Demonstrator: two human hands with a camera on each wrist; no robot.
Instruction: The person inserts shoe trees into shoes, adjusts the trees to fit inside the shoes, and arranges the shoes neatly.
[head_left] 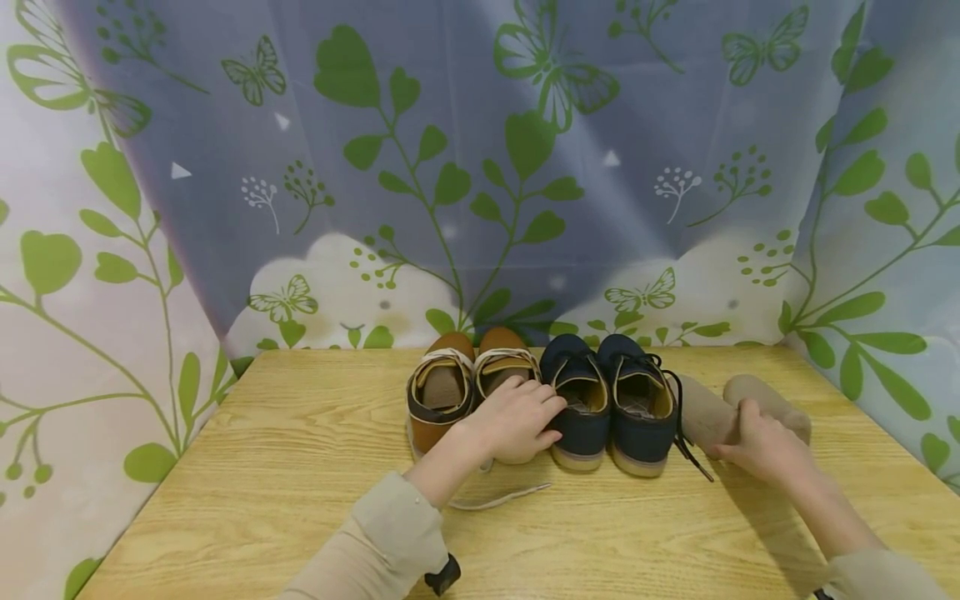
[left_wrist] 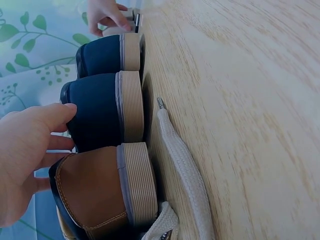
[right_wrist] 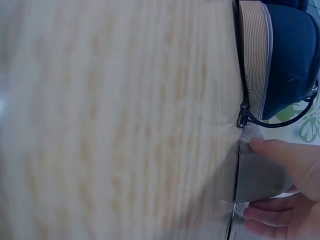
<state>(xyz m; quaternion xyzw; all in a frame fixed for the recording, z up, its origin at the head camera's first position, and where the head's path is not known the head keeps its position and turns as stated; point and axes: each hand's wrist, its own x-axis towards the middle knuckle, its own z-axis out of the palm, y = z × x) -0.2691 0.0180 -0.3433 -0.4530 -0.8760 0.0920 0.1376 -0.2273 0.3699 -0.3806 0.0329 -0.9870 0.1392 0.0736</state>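
Note:
My left hand [head_left: 517, 421] is above the heel of the right-hand brown shoe [left_wrist: 95, 190]. Its thumb touches the heel of the left-hand navy shoe [left_wrist: 97, 112], while its other fingers are partly hidden behind the shoes. At the right, my right hand [head_left: 768, 450] holds the heel end of a beige slipper-like item [head_left: 699, 412], thumb on one side and fingers on the other. A second beige item [head_left: 776, 404] lies beside it. The other navy shoe [head_left: 641, 442] stands between my hands, its dark lace [head_left: 686, 446] trailing onto the table.
The other brown shoe [head_left: 437, 392] stands at the left end of the row. A loose white lace [head_left: 502, 497] lies in front on the wooden table [head_left: 300, 467]. A patterned cloth [head_left: 480, 208] hangs behind the table and along both sides.

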